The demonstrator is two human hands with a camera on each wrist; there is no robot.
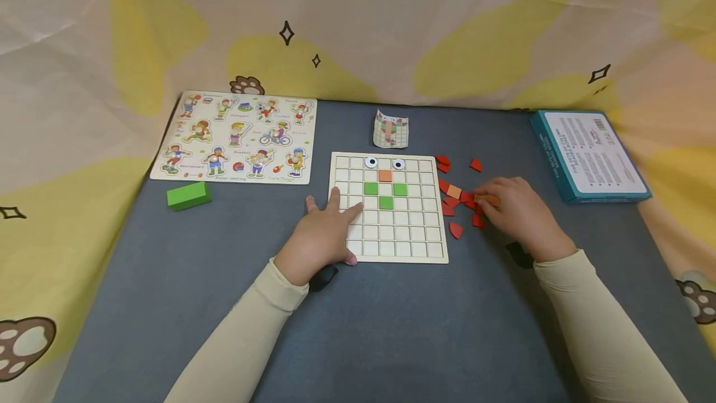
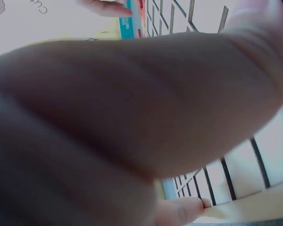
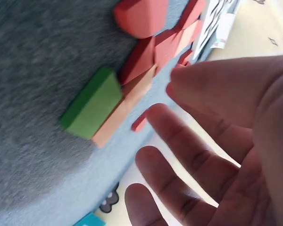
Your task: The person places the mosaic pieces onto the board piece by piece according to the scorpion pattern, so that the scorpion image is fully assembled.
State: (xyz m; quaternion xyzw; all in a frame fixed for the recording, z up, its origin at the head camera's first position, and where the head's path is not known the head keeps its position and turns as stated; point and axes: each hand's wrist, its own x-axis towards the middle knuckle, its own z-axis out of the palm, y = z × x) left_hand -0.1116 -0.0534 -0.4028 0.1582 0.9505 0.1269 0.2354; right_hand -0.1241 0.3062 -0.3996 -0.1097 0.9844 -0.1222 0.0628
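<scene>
A pale square grid board (image 1: 402, 254) lies on the table. Two googly-eye pieces (image 1: 371, 162), an orange square (image 1: 385, 176) and three green squares (image 1: 386, 203) sit in its cells. My left hand (image 1: 320, 232) rests on the board's left edge with fingers spread and straight. To the board's right, my right hand (image 1: 516, 215) hovers over loose red pieces (image 1: 455, 230). Its thumb and index finger come close together, the other fingers loosely bent; whether a piece is between them I cannot tell. Below this hand lie a green piece (image 3: 92, 106) and orange pieces (image 3: 115, 117).
A small patterned card (image 1: 391, 130) leans behind the board. At the back left lies a sports picture board (image 1: 224, 154), with a green block (image 1: 189, 196) in front. A teal box (image 1: 593, 154) lies at the far right. A patterned cloth (image 1: 358, 23) hangs behind the table.
</scene>
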